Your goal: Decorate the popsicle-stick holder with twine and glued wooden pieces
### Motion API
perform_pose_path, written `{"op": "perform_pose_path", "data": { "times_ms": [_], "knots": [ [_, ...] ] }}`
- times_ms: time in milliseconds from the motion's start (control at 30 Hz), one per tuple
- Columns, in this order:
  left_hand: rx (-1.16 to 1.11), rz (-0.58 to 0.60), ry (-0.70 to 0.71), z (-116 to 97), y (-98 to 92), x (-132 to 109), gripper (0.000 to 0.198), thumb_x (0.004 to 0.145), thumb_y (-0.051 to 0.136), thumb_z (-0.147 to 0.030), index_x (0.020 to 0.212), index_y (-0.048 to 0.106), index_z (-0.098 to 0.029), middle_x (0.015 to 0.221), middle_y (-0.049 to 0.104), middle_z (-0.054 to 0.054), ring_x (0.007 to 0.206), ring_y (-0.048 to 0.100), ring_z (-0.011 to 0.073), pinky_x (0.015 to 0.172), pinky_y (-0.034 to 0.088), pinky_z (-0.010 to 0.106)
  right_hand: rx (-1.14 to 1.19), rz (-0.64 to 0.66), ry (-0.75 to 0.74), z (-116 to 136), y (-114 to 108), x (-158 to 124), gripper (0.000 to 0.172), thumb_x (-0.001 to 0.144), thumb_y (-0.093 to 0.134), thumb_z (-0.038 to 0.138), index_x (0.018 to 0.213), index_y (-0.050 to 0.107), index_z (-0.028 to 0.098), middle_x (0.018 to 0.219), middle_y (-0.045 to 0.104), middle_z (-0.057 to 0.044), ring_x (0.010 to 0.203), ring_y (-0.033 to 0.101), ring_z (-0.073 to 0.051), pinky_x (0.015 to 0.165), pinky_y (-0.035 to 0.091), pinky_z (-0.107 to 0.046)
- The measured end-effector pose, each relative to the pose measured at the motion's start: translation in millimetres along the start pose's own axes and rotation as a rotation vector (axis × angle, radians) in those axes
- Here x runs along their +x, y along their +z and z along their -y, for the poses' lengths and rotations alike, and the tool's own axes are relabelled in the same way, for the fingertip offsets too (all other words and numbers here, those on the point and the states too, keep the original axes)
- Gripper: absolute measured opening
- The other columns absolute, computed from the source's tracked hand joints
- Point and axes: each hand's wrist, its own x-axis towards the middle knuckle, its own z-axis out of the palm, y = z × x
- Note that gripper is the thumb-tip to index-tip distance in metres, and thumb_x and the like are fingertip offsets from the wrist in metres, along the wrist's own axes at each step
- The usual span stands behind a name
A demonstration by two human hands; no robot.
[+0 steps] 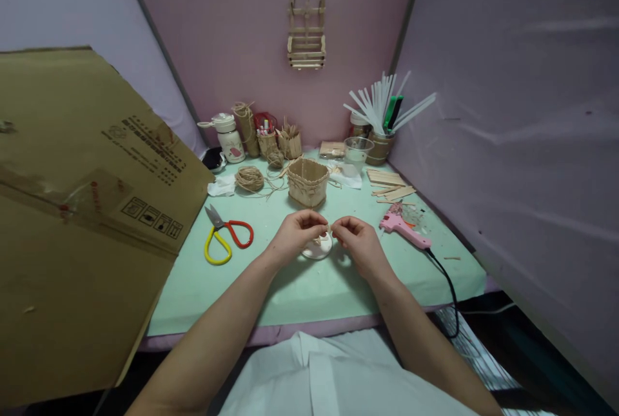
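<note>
hands over a white disc, head view. your left hand (pixel 296 235) and right hand (pixel 360 242) face each other at the white disc (pixel 318 253), fingertips brought together in pinching poses; whether either grasps anything cannot be told, since whatever lies between them is too small to make out. the disc rests on the green tabletop (pixel 300 301) directly before you, probably so that both hands reach it equally. just beyond it stands the braided-rim box (pixel 308 191), upright, apparently set close for handling. to your left, scissors (pixel 219 226) lie with handles spread toward you, presumably for an easy pick-up; a twine coil (pixel 250 178) sits behind them. to your right lies a pink glue gun (pixel 406 230), its cord running over the table edge, likely to clear the middle. white sticks (pixel 374 109) stand bunched at the back, perhaps to save space.
</note>
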Motion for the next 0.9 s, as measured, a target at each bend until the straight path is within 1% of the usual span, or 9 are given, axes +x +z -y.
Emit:
{"op": "perform_pose_path", "data": {
  "times_ms": [133,367,567,733,900],
  "knots": [
    [-0.015,0.001,-0.007,-1,1.5,-1,0.025,0.062,0.078,-0.03,0.077,0.068,-0.013,0.069,0.068,0.003,0.064,0.06,0.0128,0.063,0.044,0.025,-0.002,0.002,0.007,-1,1,0,0.015,0.066,0.069,0.033,0.065,0.065,0.019,0.061,0.062,0.002,0.054,0.046,-0.011,0.053,0.033,-0.025],
    [-0.144,-0.058,-0.036,3,5.8,0,0.033,0.056,0.084,-0.03,0.08,0.066,-0.013,0.07,0.07,0.003,0.065,0.063,0.0139,0.065,0.049,0.027,0.09,-0.004,0.08,1,3,-1,0.017,0.062,0.071,0.034,0.063,0.064,0.018,0.056,0.058,0.003,0.051,0.044,-0.01,0.051,0.031,-0.025],
    [-0.219,-0.089,-0.05,6,7.3,0,0.038,0.052,0.087,-0.03,0.079,0.066,-0.012,0.069,0.07,0.004,0.065,0.066,0.015,0.068,0.052,0.029,0.15,-0.014,0.116,3,4,-1,0.019,0.061,0.073,0.034,0.064,0.065,0.017,0.056,0.059,0.002,0.052,0.046,-0.01,0.052,0.032,-0.024],
    [-0.216,-0.115,-0.016,11,9.1,1,0.037,0.054,0.086,-0.031,0.079,0.066,-0.013,0.069,0.069,0.003,0.065,0.066,0.0145,0.067,0.052,0.028,0.207,-0.032,0.126,2,7,-1,0.018,0.06,0.074,0.032,0.064,0.065,0.017,0.055,0.057,0.004,0.052,0.044,-0.009,0.051,0.031,-0.023],
    [-0.202,-0.146,0.02,16,11.4,1,0.035,0.057,0.086,-0.031,0.08,0.066,-0.014,0.07,0.069,0.002,0.067,0.066,0.0133,0.067,0.052,0.026,0.29,-0.054,0.148,2,10,-3,0.02,0.059,0.076,0.031,0.063,0.063,0.017,0.058,0.057,0.004,0.054,0.043,-0.008,0.053,0.033,-0.022]
  ]
}}
